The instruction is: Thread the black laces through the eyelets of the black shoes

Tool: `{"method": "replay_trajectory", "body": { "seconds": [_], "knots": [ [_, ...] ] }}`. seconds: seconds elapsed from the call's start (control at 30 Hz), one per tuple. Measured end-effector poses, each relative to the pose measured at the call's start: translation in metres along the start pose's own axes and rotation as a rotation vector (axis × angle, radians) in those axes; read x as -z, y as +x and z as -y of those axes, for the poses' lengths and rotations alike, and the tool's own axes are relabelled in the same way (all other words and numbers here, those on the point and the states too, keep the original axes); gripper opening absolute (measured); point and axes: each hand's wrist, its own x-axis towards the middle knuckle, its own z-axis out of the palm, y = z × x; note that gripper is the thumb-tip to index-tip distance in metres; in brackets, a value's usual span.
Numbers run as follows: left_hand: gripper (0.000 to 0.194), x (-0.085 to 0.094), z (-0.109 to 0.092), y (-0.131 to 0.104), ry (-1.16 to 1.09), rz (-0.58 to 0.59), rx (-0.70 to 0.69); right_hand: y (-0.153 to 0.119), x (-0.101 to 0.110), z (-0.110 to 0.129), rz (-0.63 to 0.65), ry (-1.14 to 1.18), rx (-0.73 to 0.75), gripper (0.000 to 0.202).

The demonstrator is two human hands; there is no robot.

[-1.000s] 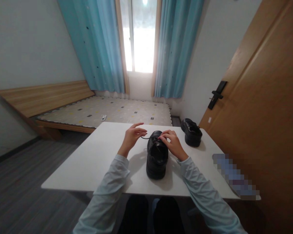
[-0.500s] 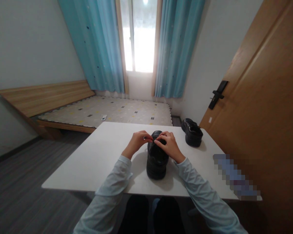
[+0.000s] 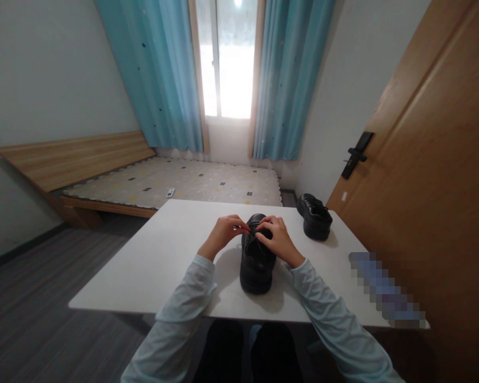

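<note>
Since a second ago, my left hand [image 3: 239, 230] had come in to the near shoe [image 3: 255, 276], close beside my right hand [image 3: 263, 231]. Left fingertips pinched a lace [image 3: 253, 231]; right thumb and fingers curled narrow over the lacing, though I couldn't tell what they gripped. Of two shoes, one stood beneath my hands, the far shoe [image 3: 316, 219] beyond my right. One blurred item [image 3: 383, 290] lay farther right, along the table [image 3: 143, 266] edge. More tabletop spread left of my left hand; the near edge ran beneath my forearms.
</note>
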Motion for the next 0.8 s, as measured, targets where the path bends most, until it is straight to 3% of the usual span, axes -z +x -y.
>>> {"method": "replay_trajectory", "body": {
  "seconds": [0.4,0.63,0.8],
  "knots": [
    [0.012,-0.003,-0.008,0.000,-0.057,-0.040,0.127,0.001,-0.002,-0.002,-0.010,0.008,0.007,0.011],
    [0.015,0.000,-0.009,-0.002,-0.198,0.046,0.177,0.000,-0.003,-0.002,-0.017,0.015,0.001,0.016],
    [0.014,0.001,-0.008,-0.003,-0.226,0.078,0.143,0.002,-0.004,-0.007,0.001,0.093,-0.050,0.033]
  ]
}}
